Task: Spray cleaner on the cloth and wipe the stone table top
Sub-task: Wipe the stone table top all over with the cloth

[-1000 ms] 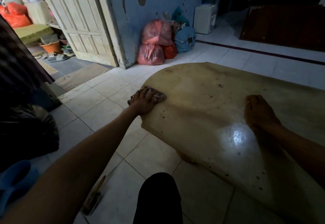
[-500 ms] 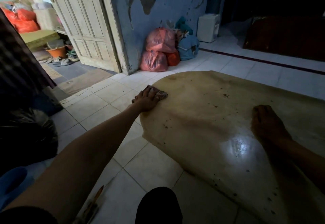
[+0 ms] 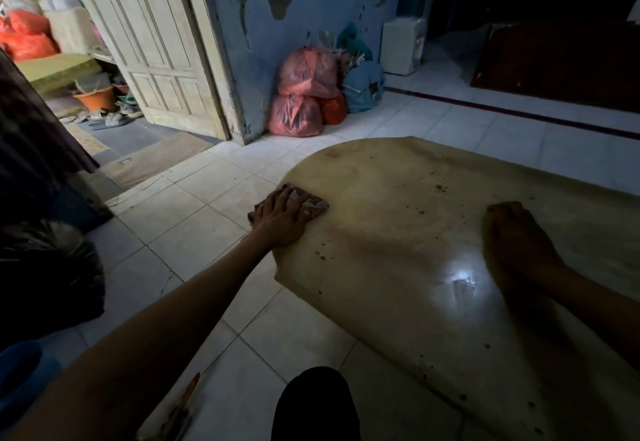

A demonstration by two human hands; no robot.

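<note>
glossy speckled stone table top [image 3: 433,232]; crumpled cloth [image 3: 313,204].

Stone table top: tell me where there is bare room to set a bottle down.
The stone table top is bare between the left hand pressing the cloth and the right hand, also along its far edge. The left edge is taken by the cloth.

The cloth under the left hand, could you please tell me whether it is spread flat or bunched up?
Bunched up: the crumpled patterned cloth shows creased folds beyond the left hand pressing it onto the beige stone table top.
</note>
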